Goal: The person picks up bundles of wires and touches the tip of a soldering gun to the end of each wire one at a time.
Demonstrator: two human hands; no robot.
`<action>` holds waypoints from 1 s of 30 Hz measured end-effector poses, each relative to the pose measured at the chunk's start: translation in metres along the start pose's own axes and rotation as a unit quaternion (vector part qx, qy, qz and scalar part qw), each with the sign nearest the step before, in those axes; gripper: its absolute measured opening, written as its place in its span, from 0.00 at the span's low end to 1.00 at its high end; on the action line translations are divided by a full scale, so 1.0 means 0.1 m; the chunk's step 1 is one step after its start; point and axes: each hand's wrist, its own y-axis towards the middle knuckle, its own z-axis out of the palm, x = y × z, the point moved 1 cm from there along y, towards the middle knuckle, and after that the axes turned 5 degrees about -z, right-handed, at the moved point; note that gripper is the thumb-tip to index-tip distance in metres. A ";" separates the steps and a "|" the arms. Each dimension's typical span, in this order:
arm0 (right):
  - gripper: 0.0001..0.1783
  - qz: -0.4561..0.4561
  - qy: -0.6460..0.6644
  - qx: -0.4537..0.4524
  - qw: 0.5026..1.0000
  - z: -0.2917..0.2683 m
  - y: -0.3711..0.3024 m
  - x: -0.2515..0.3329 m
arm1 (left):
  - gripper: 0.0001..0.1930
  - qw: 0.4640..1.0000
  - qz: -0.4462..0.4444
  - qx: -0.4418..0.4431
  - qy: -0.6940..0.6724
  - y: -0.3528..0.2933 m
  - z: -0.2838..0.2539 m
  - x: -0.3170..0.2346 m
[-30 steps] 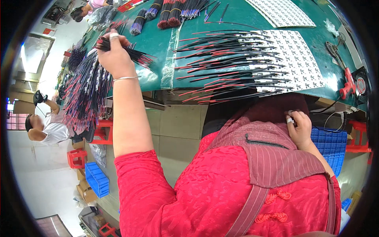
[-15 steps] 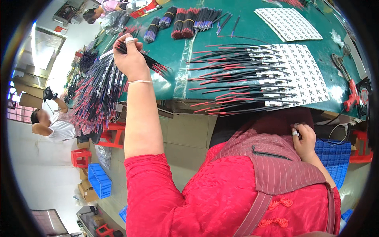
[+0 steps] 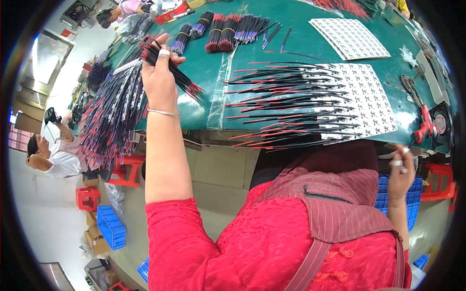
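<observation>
My left hand (image 3: 160, 80) is closed around a bundle of thin black wires with red ends (image 3: 183, 82), above the left part of the table. Beside it, a thick heap of black and red wires (image 3: 114, 106) fans over the table's left edge. My right hand (image 3: 402, 169), white wraps on its fingers, is raised just off the front edge at the right; its fingers are blurred. Nearest to it lies a white patterned sheet (image 3: 371, 97), with rows of black, red-tipped wires (image 3: 286, 99) lying across its left side and sticking out past it.
At the back are banded wire bundles (image 3: 223, 34), loose wires (image 3: 274, 36) and a stack of white sheets (image 3: 349, 39). A red-handled tool (image 3: 425, 123) lies at the right edge. Two other people (image 3: 58, 155) are at the left. Below stand red stools (image 3: 127, 169) and blue crates (image 3: 111, 228).
My right hand has moved from my lap outward to the right and up toward the table edge. My left hand still grips the wires, its fingers slightly shifted. The whole view has tilted slightly.
</observation>
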 end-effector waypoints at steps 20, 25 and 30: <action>0.28 0.256 -0.249 -0.123 0.926 -1.60 1.49 -1.37 | 0.08 0.998 -0.028 0.043 -0.038 -0.15 0.12 -0.03; 0.29 0.284 -0.282 -0.061 0.915 -1.39 1.64 -1.03 | 0.08 0.998 -0.002 0.064 0.018 -0.15 0.15 0.05; 0.30 0.287 -0.390 -0.061 0.873 -1.11 1.59 -0.68 | 0.10 0.994 0.020 0.105 0.031 -0.26 0.30 0.15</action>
